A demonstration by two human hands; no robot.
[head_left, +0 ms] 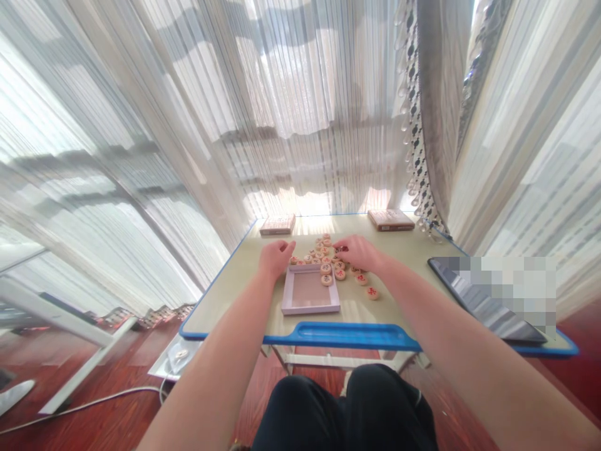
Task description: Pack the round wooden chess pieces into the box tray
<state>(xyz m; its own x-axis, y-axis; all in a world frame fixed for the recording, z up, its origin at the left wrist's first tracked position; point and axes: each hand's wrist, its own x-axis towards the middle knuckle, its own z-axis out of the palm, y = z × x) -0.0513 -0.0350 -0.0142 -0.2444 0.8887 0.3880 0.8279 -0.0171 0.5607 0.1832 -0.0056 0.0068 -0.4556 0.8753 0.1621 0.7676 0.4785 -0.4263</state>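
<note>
Reaching forward, I curl my left grip (276, 257) and right grip (359, 252) beside the round pieces (340, 274) mid-counter (235, 282), whether closed I cannot tell, with two at the far-right corner of the shallow box (311, 293) nearer the front edge.

There is one table (230, 282) and two hands: one left hand (276, 258) and one right hand (360, 252). There is one open box (310, 310). Two Chinese chess pieces (326, 280) are at its far right corner. Many more are too bunched up to count. Two flat boxes (391, 220) are far away, one left, one right. One tablet (474, 304) is right.
</note>
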